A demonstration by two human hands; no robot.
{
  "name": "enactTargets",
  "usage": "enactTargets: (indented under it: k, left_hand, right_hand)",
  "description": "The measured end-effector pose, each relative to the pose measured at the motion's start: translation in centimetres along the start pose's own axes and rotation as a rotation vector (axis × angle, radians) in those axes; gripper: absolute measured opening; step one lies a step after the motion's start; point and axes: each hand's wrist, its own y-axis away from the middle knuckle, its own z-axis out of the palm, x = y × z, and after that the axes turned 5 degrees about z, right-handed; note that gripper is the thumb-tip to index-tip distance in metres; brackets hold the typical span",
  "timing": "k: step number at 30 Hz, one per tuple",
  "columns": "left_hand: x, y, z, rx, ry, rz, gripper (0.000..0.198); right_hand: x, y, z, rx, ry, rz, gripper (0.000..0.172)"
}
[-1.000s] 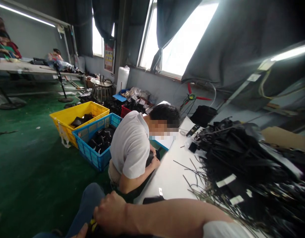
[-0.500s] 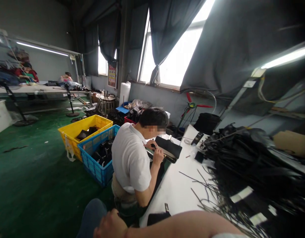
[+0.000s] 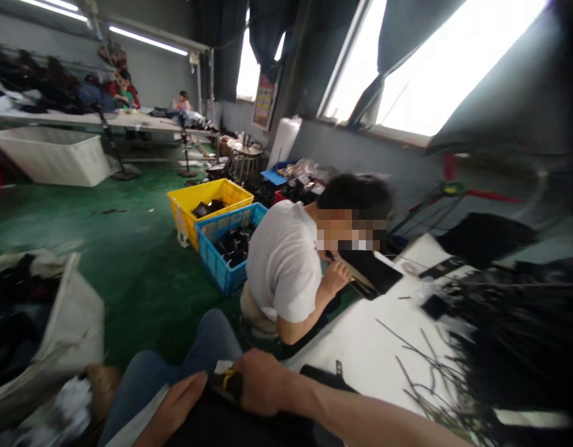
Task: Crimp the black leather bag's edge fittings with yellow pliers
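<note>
Over my lap, my right hand [image 3: 262, 380] is closed around a tool with a black and yellow handle [image 3: 231, 380]; its working end is hidden. My left hand [image 3: 181, 400] grips the edge of a black flat piece [image 3: 239, 422] that looks like part of a bag, lying across my thighs. A small pale patch shows between the hands. Blur hides the finer detail of the piece. Beside my right forearm, another black piece [image 3: 321, 375] with a small metal tab rests on the white table [image 3: 360, 338].
A co-worker [image 3: 286, 267] in a white shirt sits close ahead, bent over a black item [image 3: 374, 270]. Blue [image 3: 225, 270] and yellow [image 3: 212, 202] crates stand beyond. Dark strips [image 3: 430, 366] cover the table's right side. A white bin [image 3: 84, 316] stands at left.
The view has swung left and down. My left hand and the black piece have come into view on my lap. My right hand now shows with the black and yellow tool.
</note>
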Motion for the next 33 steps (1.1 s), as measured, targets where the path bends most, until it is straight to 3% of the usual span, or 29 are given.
enactTargets:
  k: [2, 5, 8, 14, 20, 22, 24, 27, 30, 33]
  left_hand:
    - [-3.5, 4.1, -2.0, -0.053, 0.12, -0.24, 0.068]
    - [-6.8, 7.1, -3.1, -0.136, 0.379, -0.467, 0.071]
    - [-7.5, 7.4, -3.4, -0.17, 0.454, -0.464, 0.061]
    - [-5.6, 6.9, -5.1, -0.242, 0.408, -0.348, 0.053]
    - [-7.4, 7.6, -5.3, -0.226, 0.428, -0.349, 0.058]
    - [-7.5, 7.7, -5.6, -0.208, 0.425, -0.381, 0.057]
    - [-7.1, 7.5, -6.3, -0.178, 0.42, -0.423, 0.056]
    - [-5.9, 6.5, -7.1, -0.222, 0.275, -0.387, 0.058]
    - [-5.0, 5.3, -7.2, -0.266, 0.041, -0.367, 0.062]
    - [-4.5, 4.4, -6.7, -0.215, -0.021, -0.456, 0.061]
  right_hand:
    - [-0.1, 0.4, -0.2, 0.022, -0.182, -0.05, 0.016]
    - [0.1, -0.1, -0.8, -0.166, -0.429, -0.139, 0.019]
    - [0.1, -0.3, -1.6, -0.32, -0.534, -0.154, 0.023]
    - [-0.2, -0.5, -3.5, -0.388, -0.544, -0.177, 0.028]
    - [-0.7, -2.1, -3.5, -0.516, -0.622, -0.28, 0.031]
    - [-1.1, -2.4, -3.7, -0.452, -0.506, -0.243, 0.024]
    - [-1.7, -2.5, -4.1, -0.297, -0.299, -0.173, 0.017]
    - [-2.6, -2.2, -5.0, -0.132, 0.022, -0.067, 0.019]
    - [-3.6, -1.6, -5.7, -0.097, 0.168, -0.031, 0.024]
    - [-4.4, -1.1, -5.9, -0.077, 0.208, -0.019, 0.023]
